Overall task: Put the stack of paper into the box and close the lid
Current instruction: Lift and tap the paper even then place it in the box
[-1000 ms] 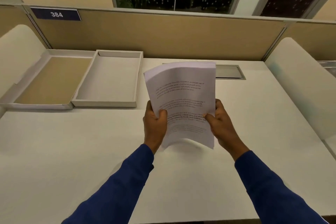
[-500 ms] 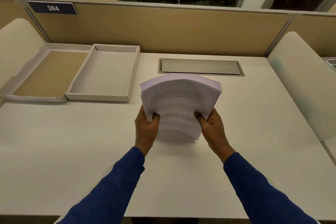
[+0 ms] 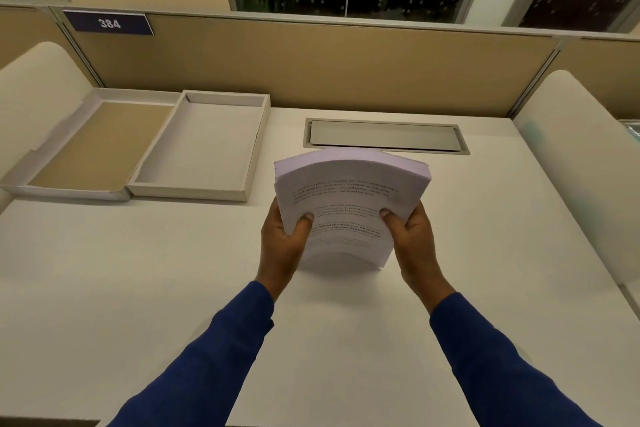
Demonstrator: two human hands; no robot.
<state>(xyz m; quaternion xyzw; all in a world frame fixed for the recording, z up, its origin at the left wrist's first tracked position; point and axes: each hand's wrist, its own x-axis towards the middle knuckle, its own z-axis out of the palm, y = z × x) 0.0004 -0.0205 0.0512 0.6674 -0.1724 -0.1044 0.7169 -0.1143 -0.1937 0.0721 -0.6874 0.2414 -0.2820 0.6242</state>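
A thick stack of printed paper (image 3: 349,191) is held over the middle of the desk, bowed upward along its length. My left hand (image 3: 282,243) grips its lower left edge and my right hand (image 3: 412,239) its lower right edge, thumbs on top. The empty white box (image 3: 201,146) sits open at the back left of the desk, apart from the paper. Its lid (image 3: 93,146), brown inside, lies upturned right beside the box on the left.
A metal cable hatch (image 3: 386,135) is set into the white desk (image 3: 138,288) behind the paper. Tan partition panels (image 3: 311,66) close the back. Rounded white dividers (image 3: 581,156) stand at both sides.
The stack has tipped from nearly upright to flatter and lower over the desk, bowing in the middle. Both hands keep their grip on its lower edges.
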